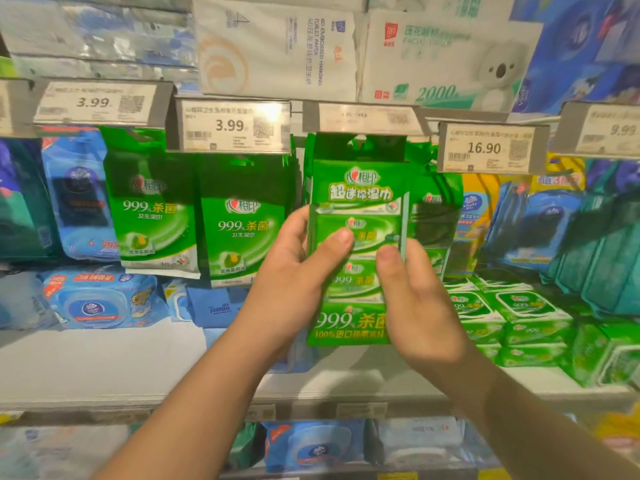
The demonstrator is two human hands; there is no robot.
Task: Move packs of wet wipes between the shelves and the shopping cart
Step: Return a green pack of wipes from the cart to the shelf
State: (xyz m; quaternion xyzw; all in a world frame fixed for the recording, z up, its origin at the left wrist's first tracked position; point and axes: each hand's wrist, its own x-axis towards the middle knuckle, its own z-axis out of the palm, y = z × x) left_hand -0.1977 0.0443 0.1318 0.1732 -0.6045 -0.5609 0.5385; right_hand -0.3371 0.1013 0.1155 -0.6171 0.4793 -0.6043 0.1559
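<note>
Left hand (294,271) and right hand (415,299) both grip tall green wipes pack (356,209) hanging under price tag (363,117). Similar green packs (235,230) hang beside; flat green packs (512,313) lie on shelf (104,362).

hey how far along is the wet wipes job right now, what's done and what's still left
Done: nothing I can confirm, since no shopping cart is in view. In hand: the left hand and right hand both hold a tall green wipes pack up at the hanging row under the price tags; whether it is going on or coming off is unclear. Left: finishing this transfer; more green packs hang alongside.
</note>
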